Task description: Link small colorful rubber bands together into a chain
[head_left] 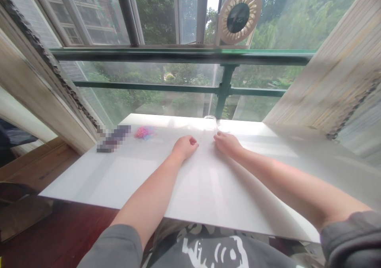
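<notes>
My left hand (185, 147) rests on the white table (137, 180) with its fingers curled in towards the thumb. Anything between those fingertips is too small to make out. Opposite it, a short gap away, my right hand (228, 143) is closed in a pinch, and its fingertips hide whatever they may hold. Just behind the hands stands a clear round container (210, 121), nearest to my right fingertips. Left of my left hand lies a loose heap of tiny pink, orange and blue pieces (144, 132), apart from both hands.
A blurred-out dark object (114, 139) lies at the table's left edge. Behind the table run a green railing (178, 56) and window glass. A round white fan-like device (239, 16) stands above the railing. Curtains (327, 62) hang on both sides.
</notes>
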{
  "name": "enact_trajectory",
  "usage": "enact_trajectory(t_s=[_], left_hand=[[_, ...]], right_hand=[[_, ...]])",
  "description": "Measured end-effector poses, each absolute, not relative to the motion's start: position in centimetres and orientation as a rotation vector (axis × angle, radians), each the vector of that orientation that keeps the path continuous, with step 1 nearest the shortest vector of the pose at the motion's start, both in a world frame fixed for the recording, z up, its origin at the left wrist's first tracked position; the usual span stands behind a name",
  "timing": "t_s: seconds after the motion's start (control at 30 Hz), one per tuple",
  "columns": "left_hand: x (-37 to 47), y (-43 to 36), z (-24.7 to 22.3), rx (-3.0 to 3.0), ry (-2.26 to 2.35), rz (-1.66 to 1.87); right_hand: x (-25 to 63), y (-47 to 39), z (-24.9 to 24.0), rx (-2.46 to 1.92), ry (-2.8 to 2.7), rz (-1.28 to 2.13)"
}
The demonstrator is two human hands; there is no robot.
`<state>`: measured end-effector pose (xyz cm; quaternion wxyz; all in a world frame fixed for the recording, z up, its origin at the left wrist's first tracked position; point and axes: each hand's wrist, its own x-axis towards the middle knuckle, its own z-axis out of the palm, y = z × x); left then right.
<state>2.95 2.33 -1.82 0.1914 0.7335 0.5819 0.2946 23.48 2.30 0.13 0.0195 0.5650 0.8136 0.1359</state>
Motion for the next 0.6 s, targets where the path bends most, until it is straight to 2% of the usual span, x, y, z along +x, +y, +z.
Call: enact_trajectory(t_s=[0.23, 0.43, 0.6], left_hand=[[0.3, 4.1, -1.8, 1.950, 1.871, 0.937], [-1.4, 4.9, -1.6, 1.916, 1.945, 0.945], [-4.2, 4.2, -0.8, 1.916, 2.036, 0.712]], right_hand=[[22.7, 2.3, 0.6, 1.723, 2.533, 0.348], [24.9, 2.0, 1.1, 1.867, 2.526, 0.251], [27.8, -1.4, 0.0, 2.103, 2.572, 0.162]])
